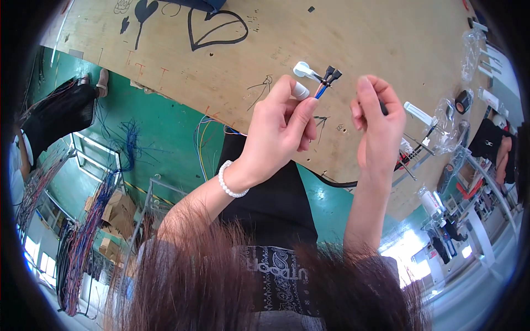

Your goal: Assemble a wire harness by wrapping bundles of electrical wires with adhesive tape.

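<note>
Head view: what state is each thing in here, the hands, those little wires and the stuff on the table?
left hand: raised, pinching the wires
wires: orange and blue, held upright, black connectors on top
white plug: lying on the table
right hand: raised, fingers curled; what it grips is unclear
tape roll: lying on the table
wooden table: scribbled with marker

Wire ends above the workbench, between both hands.

Right hand hides maybe a dark tool; wires tiny.

Scribbled plywood workbench above green floor
</note>
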`<state>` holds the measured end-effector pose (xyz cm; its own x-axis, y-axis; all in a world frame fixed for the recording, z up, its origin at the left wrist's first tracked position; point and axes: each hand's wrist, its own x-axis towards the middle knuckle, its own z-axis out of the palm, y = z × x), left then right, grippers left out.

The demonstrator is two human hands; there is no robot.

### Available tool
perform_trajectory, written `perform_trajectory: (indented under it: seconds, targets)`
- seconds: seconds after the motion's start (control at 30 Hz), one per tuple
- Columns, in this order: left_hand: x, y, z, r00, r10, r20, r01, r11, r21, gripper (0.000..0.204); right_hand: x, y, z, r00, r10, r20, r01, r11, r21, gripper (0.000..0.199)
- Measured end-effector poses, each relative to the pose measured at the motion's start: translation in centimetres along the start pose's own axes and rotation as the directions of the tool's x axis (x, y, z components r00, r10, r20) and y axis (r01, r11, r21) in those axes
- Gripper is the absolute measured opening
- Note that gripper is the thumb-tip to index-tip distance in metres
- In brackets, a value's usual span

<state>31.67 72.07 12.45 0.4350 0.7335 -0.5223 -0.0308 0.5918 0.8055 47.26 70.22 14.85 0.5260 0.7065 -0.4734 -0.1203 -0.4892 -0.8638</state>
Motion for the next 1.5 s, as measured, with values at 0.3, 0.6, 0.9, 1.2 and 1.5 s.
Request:
perform_trajectory:
  seconds: [0.3,0.6,0.9,1.2,1.5]
  targets:
    - [-1.5,-1.7,1.1,0.920,0.356,-0.163,-0.318,0.923,0.218,0.015,-3.7,3.9,-1.1,0.915,0.056,0.399,-0.214,0.907,0.363,0.049]
    - [-1.6,1.2,-0.6,0.954,0.292,0.066,-0.278,0.783,0.556,0.018,-2.6,4.4,-2.9,0.885,-0.073,0.459,-0.138,0.902,0.410,0.041]
    - [-1.6,1.2,0.0,0.913,0.397,0.097,-0.341,0.608,0.717,0.016,-2.4,3.1,-3.1,0.856,-0.057,0.513,-0.039,0.984,0.174,0.036]
    - [-1.3,0.3,-0.6,0.966,0.226,0.127,-0.258,0.792,0.554,0.014,-5.1,4.9,-4.7,0.871,-0.024,0.490,-0.111,0.963,0.245,0.012]
    - [-1.0,1.4,0.2,0.989,0.009,-0.145,0.020,0.980,0.198,0.012,-1.4,6.0,-2.1,0.933,-0.053,0.355,-0.036,0.971,0.238,0.022]
